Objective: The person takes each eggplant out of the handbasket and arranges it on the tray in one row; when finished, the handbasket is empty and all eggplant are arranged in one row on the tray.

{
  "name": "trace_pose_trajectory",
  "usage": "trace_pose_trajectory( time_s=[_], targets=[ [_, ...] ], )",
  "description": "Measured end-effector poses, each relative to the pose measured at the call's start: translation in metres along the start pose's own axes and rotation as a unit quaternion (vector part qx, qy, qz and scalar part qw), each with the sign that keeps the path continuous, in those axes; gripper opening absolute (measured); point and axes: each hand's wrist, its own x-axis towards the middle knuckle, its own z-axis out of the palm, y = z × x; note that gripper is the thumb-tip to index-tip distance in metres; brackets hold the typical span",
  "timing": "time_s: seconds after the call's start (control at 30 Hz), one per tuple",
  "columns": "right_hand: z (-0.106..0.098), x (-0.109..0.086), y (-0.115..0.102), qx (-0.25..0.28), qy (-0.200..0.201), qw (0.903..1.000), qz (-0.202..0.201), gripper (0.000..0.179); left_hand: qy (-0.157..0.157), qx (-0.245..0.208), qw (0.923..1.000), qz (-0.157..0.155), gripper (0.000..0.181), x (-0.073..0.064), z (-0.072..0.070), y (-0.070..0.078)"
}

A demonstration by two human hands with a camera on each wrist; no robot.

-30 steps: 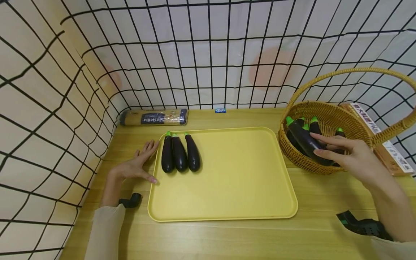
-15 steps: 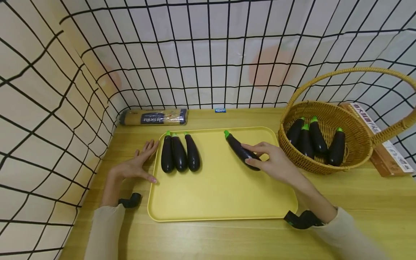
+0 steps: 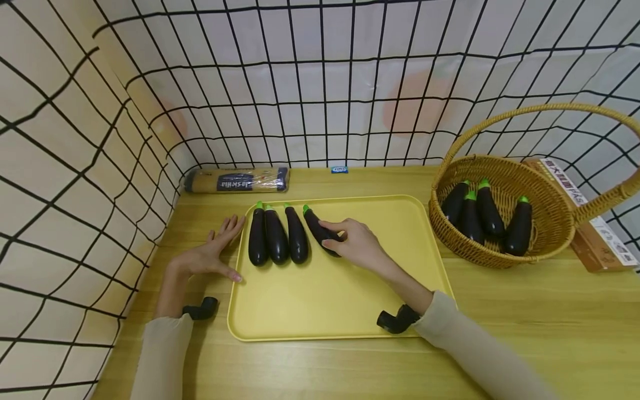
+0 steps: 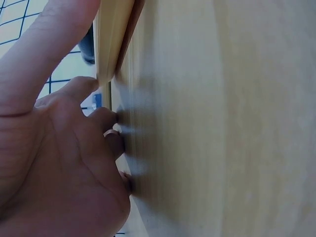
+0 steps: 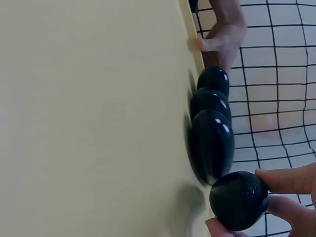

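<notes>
My right hand (image 3: 357, 244) pinches a dark purple eggplant (image 3: 320, 229) with a green stem, low over the yellow tray (image 3: 370, 289). In the right wrist view that eggplant's round end (image 5: 239, 200) sits between thumb and fingers, just beside the row. Three more eggplants (image 3: 276, 236) lie side by side at the tray's left, stems toward the back. My left hand (image 3: 212, 255) has its fingers spread at the tray's left edge, the thumb on the rim. From the left wrist, its fingertips (image 4: 118, 143) touch the wooden table.
A wicker basket (image 3: 555, 233) with a tall handle holds several eggplants at the right. Behind it lies a brown box (image 3: 602, 239). A wrapped roll-shaped package (image 3: 240, 180) lies at the back left. Black wire grid (image 3: 325, 83) fences the back and left.
My right hand has taken an eggplant out of the basket and carried it left across the tray, beside the row of three. My left hand has stayed in place.
</notes>
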Motion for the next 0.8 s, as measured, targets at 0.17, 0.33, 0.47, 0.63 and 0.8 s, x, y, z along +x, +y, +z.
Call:
trace_pose_trajectory(
  time_s=[0.17,0.33,0.47,0.63,0.8],
  targets=[
    [0.016,0.011,-0.001,-0.027,0.013,0.9995,0.003,0.047,0.0,-0.002,1.0,-0.001,0.14,0.0,0.0,-0.001],
    [0.02,0.012,-0.002,-0.031,-0.034,0.9989,-0.012,0.053,0.001,0.0,1.0,0.002,0.14,0.0,0.0,-0.001],
    [0.017,0.011,-0.004,-0.027,-0.085,0.9956,-0.027,0.059,0.001,-0.001,1.0,0.003,0.14,0.001,0.0,0.0],
    [0.012,0.012,-0.004,-0.022,-0.113,0.9926,-0.038,0.061,0.0,-0.003,1.0,0.002,0.14,0.0,0.0,0.0],
    [0.01,0.012,-0.001,-0.017,-0.116,0.9922,-0.043,0.063,0.001,-0.001,1.0,0.003,0.14,0.0,0.0,0.0]
  ],
)
